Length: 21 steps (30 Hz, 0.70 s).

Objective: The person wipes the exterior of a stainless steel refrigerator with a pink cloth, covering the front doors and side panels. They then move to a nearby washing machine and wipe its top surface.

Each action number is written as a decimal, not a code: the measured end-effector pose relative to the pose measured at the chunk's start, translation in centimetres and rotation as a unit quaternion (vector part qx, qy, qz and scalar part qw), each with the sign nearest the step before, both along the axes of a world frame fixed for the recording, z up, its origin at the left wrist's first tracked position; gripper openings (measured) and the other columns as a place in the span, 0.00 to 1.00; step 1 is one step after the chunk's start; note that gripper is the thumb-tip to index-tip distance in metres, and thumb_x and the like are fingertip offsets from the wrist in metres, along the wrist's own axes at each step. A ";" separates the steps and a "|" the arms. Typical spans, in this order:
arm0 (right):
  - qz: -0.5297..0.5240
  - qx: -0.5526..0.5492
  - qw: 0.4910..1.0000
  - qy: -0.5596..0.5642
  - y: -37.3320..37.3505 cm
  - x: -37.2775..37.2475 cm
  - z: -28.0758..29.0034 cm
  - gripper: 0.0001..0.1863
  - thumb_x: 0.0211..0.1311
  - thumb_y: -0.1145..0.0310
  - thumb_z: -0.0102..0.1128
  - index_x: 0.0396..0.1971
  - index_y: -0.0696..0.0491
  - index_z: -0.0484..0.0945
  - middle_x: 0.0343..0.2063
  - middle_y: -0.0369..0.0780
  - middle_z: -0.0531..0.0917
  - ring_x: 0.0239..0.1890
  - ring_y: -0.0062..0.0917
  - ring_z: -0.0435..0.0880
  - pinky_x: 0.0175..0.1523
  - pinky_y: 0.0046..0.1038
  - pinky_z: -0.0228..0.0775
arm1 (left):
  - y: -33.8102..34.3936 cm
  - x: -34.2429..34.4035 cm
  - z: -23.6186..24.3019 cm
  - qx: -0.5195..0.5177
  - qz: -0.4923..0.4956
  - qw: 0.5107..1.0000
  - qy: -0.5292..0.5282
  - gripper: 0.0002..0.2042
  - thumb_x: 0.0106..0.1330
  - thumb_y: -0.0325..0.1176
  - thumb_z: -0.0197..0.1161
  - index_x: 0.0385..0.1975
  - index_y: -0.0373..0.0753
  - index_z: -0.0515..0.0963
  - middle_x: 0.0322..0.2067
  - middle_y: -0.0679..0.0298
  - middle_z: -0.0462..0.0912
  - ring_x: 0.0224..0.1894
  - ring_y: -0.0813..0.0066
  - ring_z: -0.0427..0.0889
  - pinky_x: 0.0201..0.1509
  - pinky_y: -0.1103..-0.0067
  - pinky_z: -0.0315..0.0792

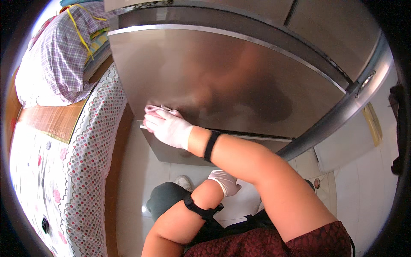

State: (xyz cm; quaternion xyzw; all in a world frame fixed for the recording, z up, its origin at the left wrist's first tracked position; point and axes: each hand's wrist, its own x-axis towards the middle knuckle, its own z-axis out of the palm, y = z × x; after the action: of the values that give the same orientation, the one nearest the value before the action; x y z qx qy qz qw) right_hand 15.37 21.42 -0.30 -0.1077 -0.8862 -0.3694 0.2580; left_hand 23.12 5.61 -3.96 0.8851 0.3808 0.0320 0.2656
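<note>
A large brownish metallic refrigerator [162, 68] fills the view ahead, its smooth front showing a blurred reflection. My right hand [169, 128], in a white glove, presses a folded pink cloth [152, 109] against the lower left part of that front panel. The fingers are closed over the cloth, which mostly lies hidden under them. Below, my left hand [227, 182] is also gloved in white. It hangs low near my knee, apart from the refrigerator, and its fingers are mostly hidden from view.
On the left stands a bed with a dotted cover [100, 128] and a woven mat [55, 120]. A plaid cloth bundle [64, 60] is piled at its far end. Light floor tiles [132, 171] lie below. A pale box-like thing [342, 150] stands at the right.
</note>
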 end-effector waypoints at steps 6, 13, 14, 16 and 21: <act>0.052 -0.098 0.994 -0.023 -2.8 19.8 1.6 0.11 0.49 0.66 0.64 0.35 0.44 0.85 0.51 0.30 0.82 0.63 0.29 0.77 0.69 0.33 0.70 | 0.1 0.8 4.3 -0.121 -0.012 0.985 0.121 0.26 0.70 0.53 0.56 0.54 0.36 0.78 0.51 0.49 0.85 0.55 0.50 0.83 0.59 0.61 0.75; -0.139 -0.103 0.980 -0.094 -7.1 44.2 2.1 0.14 0.46 0.66 0.64 0.36 0.40 0.86 0.53 0.25 0.81 0.60 0.23 0.77 0.62 0.29 0.70 | -0.1 4.1 1.8 -0.095 -0.041 0.983 0.154 0.27 0.71 0.55 0.54 0.56 0.37 0.78 0.53 0.50 0.84 0.58 0.51 0.82 0.61 0.61 0.74; -0.174 -0.104 0.972 -0.117 -7.8 46.9 2.4 0.13 0.46 0.66 0.62 0.35 0.40 0.85 0.51 0.26 0.81 0.58 0.22 0.78 0.61 0.29 0.69 | -0.1 4.6 1.6 -0.095 -0.049 0.982 0.157 0.27 0.71 0.55 0.54 0.56 0.37 0.78 0.54 0.50 0.84 0.58 0.51 0.81 0.61 0.61 0.74; -0.236 -0.091 0.958 -0.133 -8.9 50.8 3.3 0.12 0.46 0.65 0.61 0.33 0.42 0.83 0.45 0.27 0.81 0.55 0.22 0.78 0.60 0.30 0.68 | 0.1 5.4 1.5 -0.102 -0.064 0.978 0.171 0.28 0.71 0.55 0.53 0.58 0.37 0.77 0.55 0.50 0.83 0.59 0.51 0.80 0.62 0.61 0.73; -0.342 -0.160 0.925 -0.045 -10.9 51.5 4.5 0.02 0.50 0.63 0.62 0.25 0.41 0.80 0.35 0.30 0.79 0.49 0.28 0.78 0.68 0.42 0.61 | 1.0 6.4 1.8 -0.127 -0.058 0.967 0.213 0.31 0.71 0.57 0.54 0.66 0.41 0.72 0.61 0.50 0.79 0.64 0.50 0.76 0.67 0.64 0.70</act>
State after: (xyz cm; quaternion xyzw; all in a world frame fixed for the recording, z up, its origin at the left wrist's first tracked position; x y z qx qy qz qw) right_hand 66.90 10.53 4.23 -0.4276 -0.8532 -0.2934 0.0553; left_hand 29.56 6.58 -2.14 0.8510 0.3776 -0.2212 0.2903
